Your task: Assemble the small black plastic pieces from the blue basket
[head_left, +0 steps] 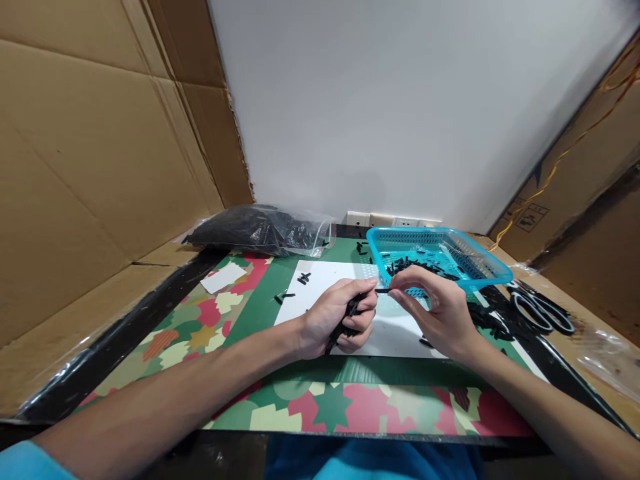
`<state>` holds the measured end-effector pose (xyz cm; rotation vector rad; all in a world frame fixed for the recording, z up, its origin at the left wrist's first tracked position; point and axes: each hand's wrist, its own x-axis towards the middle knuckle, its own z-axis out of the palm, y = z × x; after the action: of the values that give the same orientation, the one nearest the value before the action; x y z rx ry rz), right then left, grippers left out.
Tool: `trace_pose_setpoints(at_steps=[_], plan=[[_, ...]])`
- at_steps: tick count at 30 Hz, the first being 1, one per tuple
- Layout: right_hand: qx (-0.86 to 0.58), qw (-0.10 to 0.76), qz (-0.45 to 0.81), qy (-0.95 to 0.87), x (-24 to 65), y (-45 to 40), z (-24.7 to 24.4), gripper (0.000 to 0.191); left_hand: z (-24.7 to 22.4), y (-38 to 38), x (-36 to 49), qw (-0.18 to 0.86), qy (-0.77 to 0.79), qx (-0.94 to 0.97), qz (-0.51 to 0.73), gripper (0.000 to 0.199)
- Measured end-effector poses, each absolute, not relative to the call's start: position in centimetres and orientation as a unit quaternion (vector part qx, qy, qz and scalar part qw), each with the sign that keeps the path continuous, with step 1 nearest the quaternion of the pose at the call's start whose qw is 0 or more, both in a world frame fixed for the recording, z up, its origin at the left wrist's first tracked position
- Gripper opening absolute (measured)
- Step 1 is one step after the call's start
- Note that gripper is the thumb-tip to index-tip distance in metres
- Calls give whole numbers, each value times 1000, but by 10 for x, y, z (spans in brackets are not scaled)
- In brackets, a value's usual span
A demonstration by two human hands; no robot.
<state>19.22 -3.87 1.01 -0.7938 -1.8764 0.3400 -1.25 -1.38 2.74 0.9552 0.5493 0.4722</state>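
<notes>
My left hand (345, 317) is closed around a bunch of thin black pieces (354, 305), some of which stick out below the fist. Between its thumb and index finger is one end of a short black stick-like piece (383, 291). My right hand (435, 303) pinches the other end of that piece with thumb and fingertips. Both hands are above a white sheet of paper (295, 310). Several loose black pieces (303, 277) lie on the sheet, and a blue plastic basket (483, 283) behind my right hand holds many more.
A clear zip bag (260, 230) full of black material lies at the back left. Scissors (543, 310) rest at the right, near a black pile (487, 319). Cardboard walls (100, 133) flank the patterned mat (335, 407). Sockets (383, 220) line the back wall.
</notes>
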Motion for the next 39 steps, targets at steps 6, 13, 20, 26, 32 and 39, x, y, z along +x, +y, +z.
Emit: trace_pose_setpoints(at_steps=[6, 13, 20, 26, 32, 39], plan=[[-313, 505, 126, -794, 192, -38, 10, 5, 28, -17, -11, 824, 275, 436, 236, 40], [-317, 499, 116, -798, 192, -38, 11, 5, 30, -17, -11, 823, 284, 436, 226, 39], [-328, 485, 111, -803, 192, -37, 9, 9, 30, -18, -10, 823, 285, 433, 233, 40], [-327, 482, 102, -807, 193, -37, 9, 9, 31, -18, -10, 823, 283, 433, 236, 41], [-323, 478, 86, -812, 194, -37, 9, 10, 32, -19, -10, 820, 285, 435, 238, 41], [-320, 476, 77, -816, 194, -37, 9, 11, 30, -18, -10, 815, 292, 442, 235, 40]])
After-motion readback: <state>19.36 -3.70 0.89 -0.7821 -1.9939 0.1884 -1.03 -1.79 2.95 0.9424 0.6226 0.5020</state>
